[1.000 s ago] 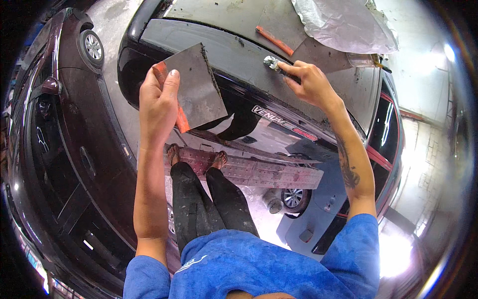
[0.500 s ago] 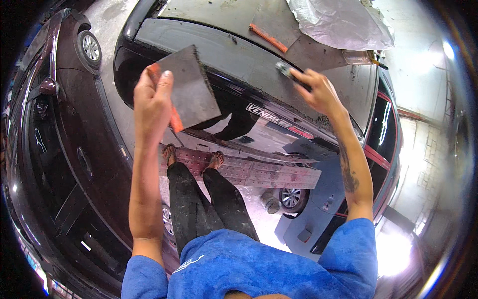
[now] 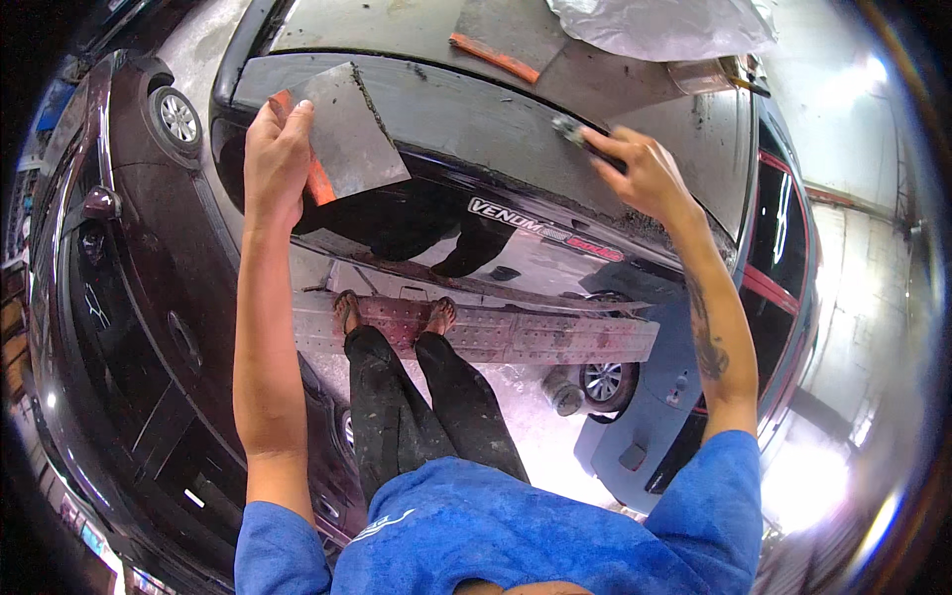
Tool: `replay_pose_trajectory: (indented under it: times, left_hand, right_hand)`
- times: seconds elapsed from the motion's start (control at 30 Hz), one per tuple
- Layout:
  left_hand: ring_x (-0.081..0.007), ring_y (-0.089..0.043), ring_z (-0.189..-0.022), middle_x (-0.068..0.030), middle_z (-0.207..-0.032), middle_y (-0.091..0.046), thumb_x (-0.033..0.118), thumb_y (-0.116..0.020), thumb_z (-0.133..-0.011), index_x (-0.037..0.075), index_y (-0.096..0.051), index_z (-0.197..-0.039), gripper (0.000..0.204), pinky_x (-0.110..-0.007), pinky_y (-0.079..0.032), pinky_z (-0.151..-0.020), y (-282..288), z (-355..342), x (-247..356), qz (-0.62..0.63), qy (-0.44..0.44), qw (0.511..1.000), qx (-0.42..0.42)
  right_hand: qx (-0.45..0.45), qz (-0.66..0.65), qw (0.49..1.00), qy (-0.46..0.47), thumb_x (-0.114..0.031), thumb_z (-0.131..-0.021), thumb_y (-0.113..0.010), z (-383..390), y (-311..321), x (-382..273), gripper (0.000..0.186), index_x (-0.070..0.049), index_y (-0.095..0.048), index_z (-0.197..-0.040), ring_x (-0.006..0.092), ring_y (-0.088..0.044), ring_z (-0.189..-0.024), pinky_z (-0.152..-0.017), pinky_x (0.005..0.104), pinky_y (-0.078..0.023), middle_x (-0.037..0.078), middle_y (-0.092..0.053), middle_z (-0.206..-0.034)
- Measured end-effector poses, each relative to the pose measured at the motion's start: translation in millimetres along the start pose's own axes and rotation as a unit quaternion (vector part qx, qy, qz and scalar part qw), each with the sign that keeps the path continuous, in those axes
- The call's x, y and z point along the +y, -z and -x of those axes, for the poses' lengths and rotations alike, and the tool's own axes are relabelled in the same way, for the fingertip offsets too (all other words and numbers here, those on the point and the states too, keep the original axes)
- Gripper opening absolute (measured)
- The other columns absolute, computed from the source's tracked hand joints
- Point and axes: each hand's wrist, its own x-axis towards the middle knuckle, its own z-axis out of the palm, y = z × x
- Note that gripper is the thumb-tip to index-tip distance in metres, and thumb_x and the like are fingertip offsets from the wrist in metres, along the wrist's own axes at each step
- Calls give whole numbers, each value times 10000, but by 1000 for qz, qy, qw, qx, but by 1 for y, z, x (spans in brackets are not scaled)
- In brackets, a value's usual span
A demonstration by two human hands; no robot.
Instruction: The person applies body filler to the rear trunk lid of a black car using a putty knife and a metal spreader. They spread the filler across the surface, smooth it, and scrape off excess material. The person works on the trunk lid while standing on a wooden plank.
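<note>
In the head view, the left hand point(image 3: 278, 159) grips an orange-handled plate point(image 3: 357, 139) near the left end of the grey vehicle panel point(image 3: 476, 119). The right hand point(image 3: 643, 174), closed around a small blurred tool point(image 3: 568, 130), has shifted rightward within a second, suggesting work progressing along that panel.

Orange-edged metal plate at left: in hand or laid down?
In hand: the left hand grips the metal plate by its orange edge, thumb on top.
</note>
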Motion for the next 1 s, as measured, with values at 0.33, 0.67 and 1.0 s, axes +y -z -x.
replay_pose_trajectory:
  times: [0.33, 0.67, 1.0]
  left_hand:
    - [-71, -495, -734, 16, -866, -559, 184, -543, -975, 9, -600, -1077, 210, -242, -414, -655, 14, 3, 4, -61, -1, 998, -3]
    - [-33, -418, -706, 54, -835, -518, 149, -539, -982, 18, -607, -1066, 170, -220, -350, -624, -10, 37, 16, -70, 23, 997, -15]
    - [-48, -472, -819, 25, -922, -562, 148, -544, -983, 4, -604, -1097, 192, -227, -394, -727, -23, 60, 13, -70, 35, 996, -53]
  right_hand:
    - [-62, 3, 992, -111, -265, -862, -654, 51, 4, 44, 442, -211, -616, -1299, 328, -622, -791, -720, 443, -508, 140, -582, -847]
    - [-28, -1, 999, -28, -271, -873, -640, 45, 10, 44, 385, -213, -637, -1254, 336, -637, -841, -725, 464, -510, 144, -594, -864]
    - [-82, 41, 994, -53, -247, -875, -627, 31, 5, 44, 399, -209, -629, -1273, 351, -631, -846, -736, 473, -504, 160, -602, -858]
